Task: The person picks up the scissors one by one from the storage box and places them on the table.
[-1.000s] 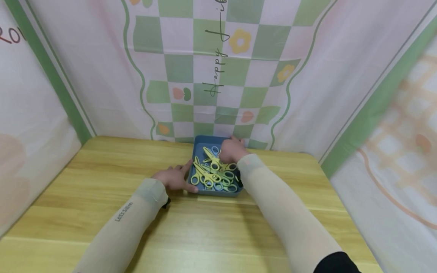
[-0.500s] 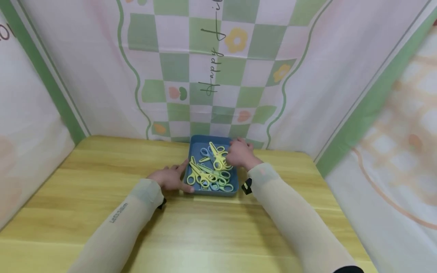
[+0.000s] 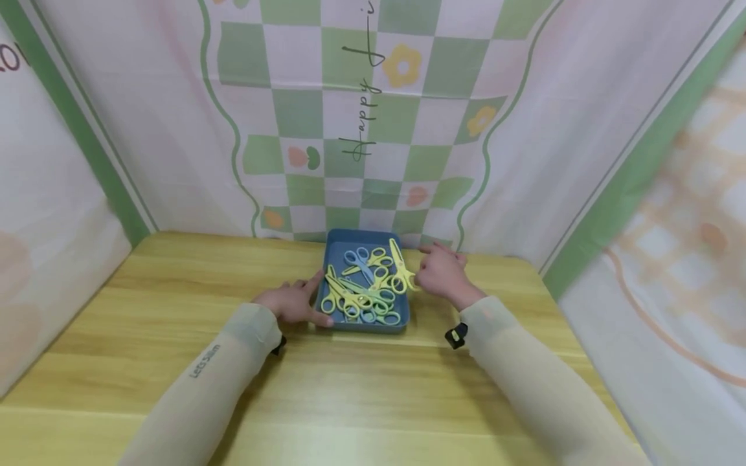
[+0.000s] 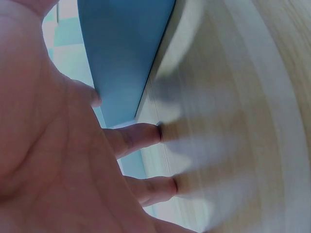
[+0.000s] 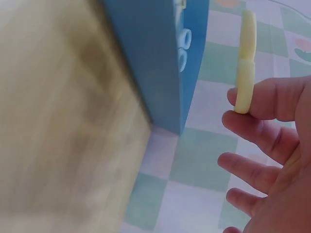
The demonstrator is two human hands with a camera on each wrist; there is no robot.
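A blue tray (image 3: 367,328) holds several pairs of scissors, among them a blue pair (image 3: 360,261) and a green pair (image 3: 384,299). Just over the tray's right wall, my right hand (image 3: 443,273) pinches the handle of yellow scissors (image 3: 398,260), whose blades point toward the back wall. In the right wrist view the scissors (image 5: 246,63) appear edge-on between thumb and finger. My left hand (image 3: 289,304) spreads its thumb and forefinger along the tray's left side. Its other fingers (image 4: 146,136) reach straight down at the wooden table in the left wrist view.
The wooden table (image 3: 326,401) ends at a checkered curtain (image 3: 350,168), close behind the tray. More curtains (image 3: 635,213) hang on both sides. A black wrist strap piece (image 3: 456,336) sits at my right wrist.
My right hand has moved right, lifting the yellow scissors from the pile to above the tray's right wall. The blue and another yellow pair now show more fully. The left hand stays at the tray.
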